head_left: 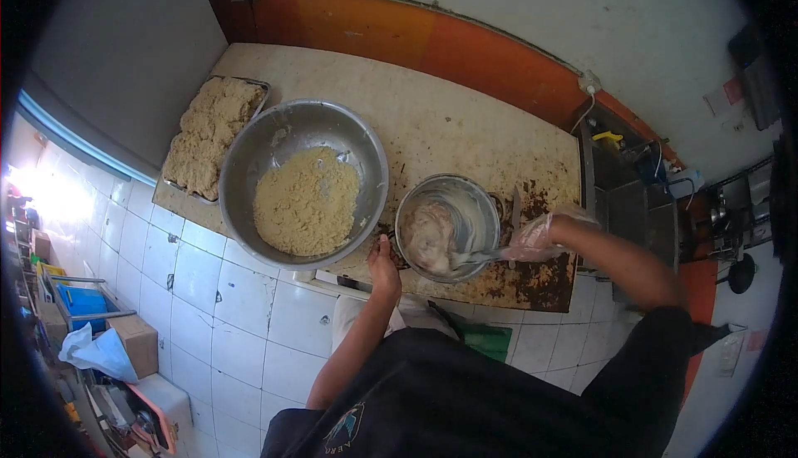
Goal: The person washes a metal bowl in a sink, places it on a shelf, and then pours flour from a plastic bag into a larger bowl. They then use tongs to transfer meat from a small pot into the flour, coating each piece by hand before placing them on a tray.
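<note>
A metal pot (492, 224) stands on the worktop, holding a pale, creamy mixture (428, 233) that is smeared up its inner wall. In a clear plastic glove, my right hand (539, 238) is closed round the handle of a metal spoon (480, 256), whose far end dips into the mixture. My bare left hand (384, 270) grips the pot at its left side, by the handle; its fingertips are partly hard to make out. Left of the pot is a large metal bowl (378, 159) with yellowish crumbly dough (307, 200) in it.
A tray heaped with crumbly dough (212, 134) lies at the worktop's left end. A knife (515, 209) rests right of the pot on the stained worktop (449, 125). Farther right is a metal sink unit (619, 184). Boxes (133, 343) crowd the tiled floor at lower left.
</note>
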### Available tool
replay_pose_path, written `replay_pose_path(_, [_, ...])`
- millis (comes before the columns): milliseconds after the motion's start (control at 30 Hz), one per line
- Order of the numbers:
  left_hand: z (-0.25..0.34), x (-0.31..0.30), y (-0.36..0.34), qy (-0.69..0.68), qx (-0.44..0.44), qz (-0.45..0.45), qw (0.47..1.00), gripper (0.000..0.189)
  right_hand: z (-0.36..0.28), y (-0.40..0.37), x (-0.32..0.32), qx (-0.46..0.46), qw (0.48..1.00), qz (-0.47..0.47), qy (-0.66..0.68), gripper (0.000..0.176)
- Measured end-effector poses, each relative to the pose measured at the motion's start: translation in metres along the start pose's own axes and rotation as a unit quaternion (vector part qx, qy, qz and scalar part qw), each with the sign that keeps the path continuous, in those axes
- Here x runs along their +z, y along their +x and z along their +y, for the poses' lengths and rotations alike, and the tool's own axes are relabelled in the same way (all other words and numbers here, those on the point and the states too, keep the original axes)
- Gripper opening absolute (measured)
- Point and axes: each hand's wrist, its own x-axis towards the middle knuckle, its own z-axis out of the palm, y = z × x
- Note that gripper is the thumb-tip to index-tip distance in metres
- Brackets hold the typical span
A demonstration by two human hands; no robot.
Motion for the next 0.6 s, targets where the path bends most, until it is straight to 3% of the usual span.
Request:
replay_pose_path(67, [-0.001, -0.003, 0.004, 0.011, -0.005, -0.004, 1.000, 0.025, -0.014, 0.009, 0.005, -0.054, 0.996, -0.006, 0.074, 0.030])
replay_pose_path(100, [-0.001, -0.005, 0.005, 0.008, -0.001, -0.003, 1.000, 0.025, -0.033, 0.007, 0.007, 0.029, 0.967, 0.001, 0.252, 0.032])
replay_pose_path(133, [0.000, -0.008, 0.005, 0.005, -0.007, -0.015, 1.000, 0.026, -0.044, 0.005, 0.009, 0.110, 0.901, 0.009, 0.420, 0.036])
replay_pose_path(167, [0.001, -0.009, 0.006, 0.001, -0.013, -0.027, 1.000, 0.028, -0.043, 0.009, 0.013, 0.110, 0.904, 0.010, 0.414, 0.036])
replay_pose_path(233, [0.007, -0.004, 0.000, -0.003, -0.009, -0.024, 1.000, 0.028, -0.032, 0.022, 0.023, 0.022, 0.918, 0.124, 0.376, 0.036])
replay_pose_path(267, [0.009, -0.002, -0.002, -0.002, -0.008, -0.025, 1.000, 0.029, -0.030, 0.016, 0.021, 0.019, 0.918, 0.124, 0.375, 0.036])
replay_pose_path(333, [0.008, -0.003, -0.001, 0.002, -0.008, -0.032, 0.999, 0.029, -0.033, -0.005, 0.019, 0.070, 0.943, 0.288, 0.150, 0.032])
replay_pose_path(367, [0.007, -0.004, 0.001, 0.001, -0.008, -0.040, 0.999, 0.029, -0.038, -0.015, 0.018, 0.069, 0.943, 0.289, 0.150, 0.032])
replay_pose_path(433, [0.005, -0.005, 0.003, 0.012, -0.005, -0.033, 0.999, 0.028, -0.046, -0.029, 0.021, 0.136, 0.937, 0.315, -0.063, 0.030])
replay_pose_path(467, [0.004, -0.005, 0.003, 0.023, -0.002, -0.028, 0.999, 0.028, -0.049, -0.026, 0.025, 0.137, 0.937, 0.316, -0.062, 0.030])
replay_pose_path(533, [0.006, -0.003, 0.003, 0.016, -0.010, -0.032, 0.999, 0.028, -0.063, -0.013, 0.034, 0.138, 0.872, 0.467, -0.051, 0.013])
replay_pose_path(600, [0.006, -0.005, 0.002, 0.007, -0.017, -0.029, 0.999, 0.027, -0.072, -0.006, 0.036, 0.132, 0.898, 0.419, -0.030, 0.014])
